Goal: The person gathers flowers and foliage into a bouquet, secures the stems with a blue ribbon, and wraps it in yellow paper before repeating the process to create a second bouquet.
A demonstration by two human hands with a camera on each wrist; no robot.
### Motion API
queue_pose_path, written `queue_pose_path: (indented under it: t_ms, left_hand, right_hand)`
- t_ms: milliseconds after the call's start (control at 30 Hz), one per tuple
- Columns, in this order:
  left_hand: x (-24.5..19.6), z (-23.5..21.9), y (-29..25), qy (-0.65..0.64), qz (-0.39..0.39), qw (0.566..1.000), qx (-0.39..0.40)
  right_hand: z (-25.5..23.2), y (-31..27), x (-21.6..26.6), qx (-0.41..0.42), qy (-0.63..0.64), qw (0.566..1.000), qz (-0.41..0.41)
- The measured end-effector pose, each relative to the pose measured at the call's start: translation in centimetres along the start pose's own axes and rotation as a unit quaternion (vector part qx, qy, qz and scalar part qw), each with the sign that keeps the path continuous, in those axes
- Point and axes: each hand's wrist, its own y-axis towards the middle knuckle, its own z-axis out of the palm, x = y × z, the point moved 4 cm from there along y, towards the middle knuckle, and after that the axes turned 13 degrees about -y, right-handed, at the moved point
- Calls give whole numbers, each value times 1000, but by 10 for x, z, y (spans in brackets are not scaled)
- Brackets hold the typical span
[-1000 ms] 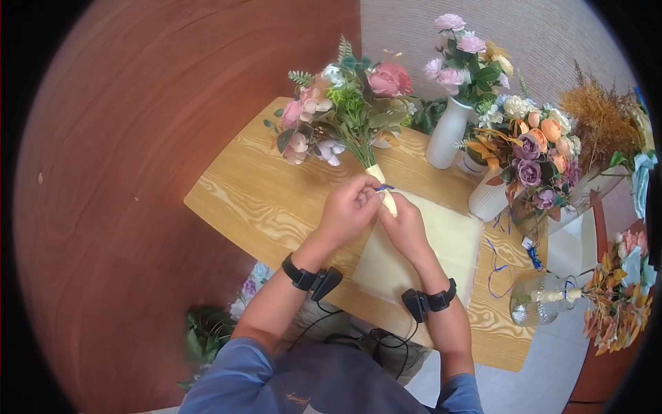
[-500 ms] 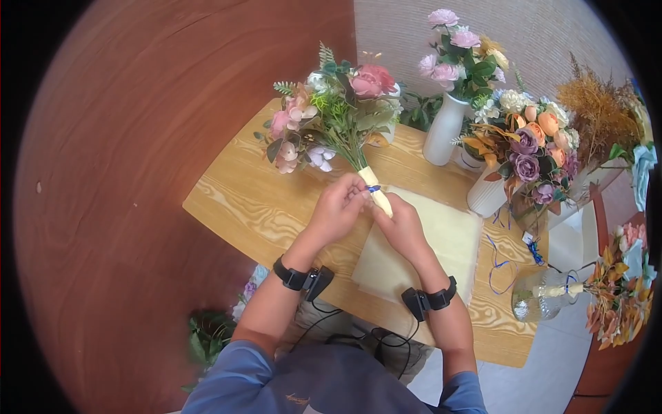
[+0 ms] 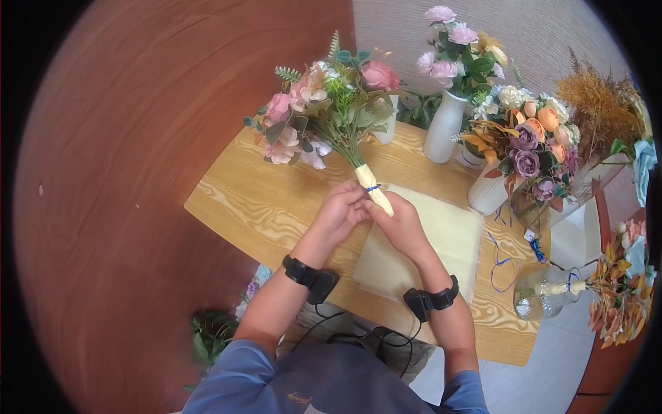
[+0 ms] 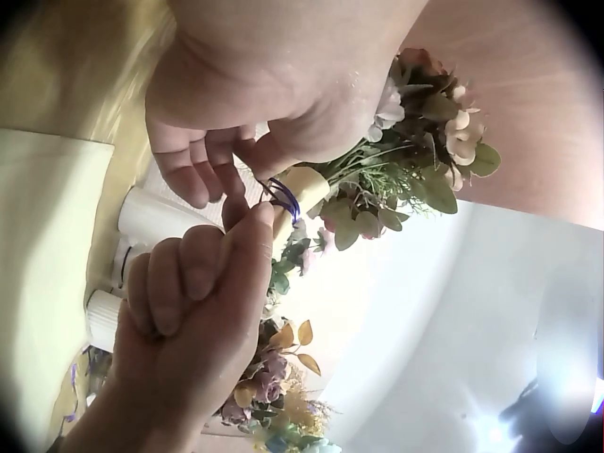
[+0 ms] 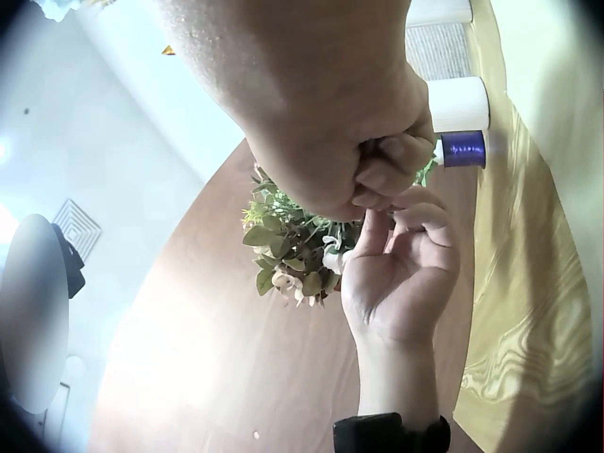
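Observation:
A bouquet of artificial flowers (image 3: pixel 331 110) leans away from me, its stem ends bound in a cream wrap (image 3: pixel 376 191). Around that wrap runs a thin blue ribbon (image 3: pixel 372 188). My right hand (image 3: pixel 401 225) grips the lower wrap, thumb along it and fingers curled in. Close by on the left, my left hand (image 3: pixel 339 215) has its thumb and index fingertips at the ribbon, pinching it. The left wrist view shows the ribbon's blue loops (image 4: pixel 286 196) beside those fingertips. In the right wrist view, the right hand's curled fingers (image 5: pixel 387 170) hide the wrap.
Cream sheets (image 3: pixel 434 238) lie on the wooden table (image 3: pixel 255 186). White vases (image 3: pixel 446 129) with flowers stand at the back right. A glass jar (image 3: pixel 534 297) lies near the right edge, by loose blue ribbon (image 3: pixel 498 265). A spool of blue ribbon (image 5: pixel 462 149) shows in the right wrist view.
The bouquet and both hands have shifted slightly left. My left fingers have slid from over the ribbon to the wrap's left side, leaving the blue band more exposed.

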Motion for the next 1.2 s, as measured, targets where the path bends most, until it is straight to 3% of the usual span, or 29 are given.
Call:
queue_pose_path:
  t_ms: [133, 500, 567, 600, 667, 700, 767, 867, 967, 1200]
  left_hand:
    - [-2, 0, 4, -10, 3, 1000, 16]
    - [-7, 1, -6, 23, -3, 999, -33]
    - [-16, -3, -9, 118, 65, 987, -88]
    - [-15, -2, -11, 119, 62, 987, -87]
    - [-28, 9, -21, 212, 244, 942, -89]
    - [-27, 15, -24, 211, 243, 942, -90]
    - [-29, 42, -35, 317, 369, 873, -11]
    - [-26, 51, -36, 401, 349, 847, -2]
    - [-24, 46, -35, 431, 311, 847, -14]
    - [-32, 36, -31, 334, 347, 876, -41]
  right_hand:
    - [0, -1, 4, -12, -49, 998, -24]
    - [-1, 1, -3, -36, -19, 998, -47]
    - [-2, 1, -2, -47, -28, 997, -57]
    - [-3, 0, 1, -49, -45, 996, -57]
    - [-4, -1, 1, -51, -61, 995, -55]
    - [-3, 0, 0, -49, -81, 994, -49]
    - [0, 0, -3, -44, -100, 993, -44]
    - [1, -1, -5, -53, -93, 991, -75]
    - [0, -2, -6, -54, -119, 989, -71]
    - [-1, -2, 1, -40, -108, 992, -51]
